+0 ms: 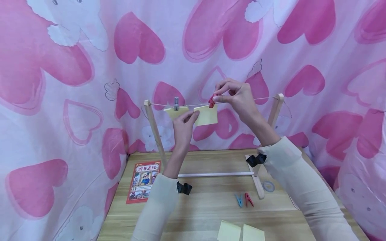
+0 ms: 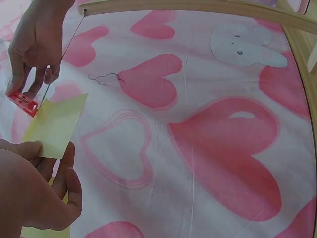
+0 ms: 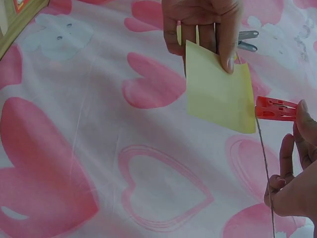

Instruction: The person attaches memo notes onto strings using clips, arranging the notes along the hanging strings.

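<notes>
My left hand (image 1: 184, 129) pinches a yellow sticky note (image 1: 206, 115) by its left side, just under the string (image 1: 193, 105). Thumb and fingers of my right hand (image 1: 236, 97) pinch a red clothespin (image 1: 212, 101) at the note's upper right corner. In the right wrist view the red clothespin (image 3: 276, 108) meets the edge of the note (image 3: 218, 91), right at the string (image 3: 265, 158). Left of it, a grey clothespin (image 1: 176, 104) holds another yellow note (image 1: 173, 112) on the string, partly hidden behind my left hand.
Wooden posts (image 1: 275, 108) bear the string, with a white rod (image 1: 215, 174) low between them. On the table (image 1: 205, 207) lie a blue clothespin (image 1: 239, 200), a red clothespin (image 1: 249, 199), two yellow notes (image 1: 229, 231), a tape roll (image 1: 268, 186) and a red booklet (image 1: 141, 182).
</notes>
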A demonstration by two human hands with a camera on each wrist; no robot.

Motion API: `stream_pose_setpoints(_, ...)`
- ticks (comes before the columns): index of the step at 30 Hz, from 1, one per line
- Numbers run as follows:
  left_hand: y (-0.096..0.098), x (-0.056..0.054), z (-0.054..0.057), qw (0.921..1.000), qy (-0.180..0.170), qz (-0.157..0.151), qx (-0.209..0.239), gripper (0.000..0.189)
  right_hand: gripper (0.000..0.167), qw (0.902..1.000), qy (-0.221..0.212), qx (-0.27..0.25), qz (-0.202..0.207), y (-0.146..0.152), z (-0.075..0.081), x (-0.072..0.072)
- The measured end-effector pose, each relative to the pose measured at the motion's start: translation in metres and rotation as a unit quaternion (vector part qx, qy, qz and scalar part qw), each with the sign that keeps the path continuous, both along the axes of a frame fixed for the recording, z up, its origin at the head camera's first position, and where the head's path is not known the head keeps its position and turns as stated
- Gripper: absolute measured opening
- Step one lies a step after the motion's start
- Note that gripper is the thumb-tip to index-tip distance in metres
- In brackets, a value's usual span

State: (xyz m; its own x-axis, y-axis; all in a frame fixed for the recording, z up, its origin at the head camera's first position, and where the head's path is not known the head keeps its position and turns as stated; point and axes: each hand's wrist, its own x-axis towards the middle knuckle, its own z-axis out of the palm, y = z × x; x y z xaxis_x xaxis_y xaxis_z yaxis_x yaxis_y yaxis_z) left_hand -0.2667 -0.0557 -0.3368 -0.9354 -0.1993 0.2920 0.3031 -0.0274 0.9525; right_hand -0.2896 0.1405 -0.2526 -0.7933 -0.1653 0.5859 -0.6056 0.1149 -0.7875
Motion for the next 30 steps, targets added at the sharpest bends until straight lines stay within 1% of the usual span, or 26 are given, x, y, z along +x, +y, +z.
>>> stream_pose_setpoints(4,-0.001,0.000,0.002,0.9999,-0.007,-0.008,-0.002,0.027,0.007,1.0000,-0.004,0.003,0.004,0.000,0.000,-0.005)
stream_pose_setpoints(6,-0.001,0.000,0.004,0.9999,-0.011,-0.009,-0.003,0.027,0.008,0.9999,-0.005,0.014,0.007,-0.001,0.000,-0.007)
stream_pose_setpoints(13,-0.001,-0.002,0.007,1.0000,-0.002,-0.002,0.004,0.024,0.005,0.9980,-0.018,0.057,0.017,-0.009,0.004,-0.012)
stream_pose_setpoints(19,-0.003,-0.001,0.008,1.0000,-0.001,-0.003,-0.002,0.025,0.004,0.9971,-0.028,0.070,0.010,-0.014,0.006,-0.014)
stream_pose_setpoints(22,-0.004,0.000,0.007,1.0000,-0.001,-0.005,-0.007,0.025,0.004,0.9966,-0.030,0.075,0.013,-0.014,0.006,-0.014)
stream_pose_setpoints(30,-0.005,0.001,0.006,0.9997,-0.011,-0.010,-0.019,0.026,0.020,0.9926,-0.028,0.117,0.012,-0.008,0.002,-0.011)
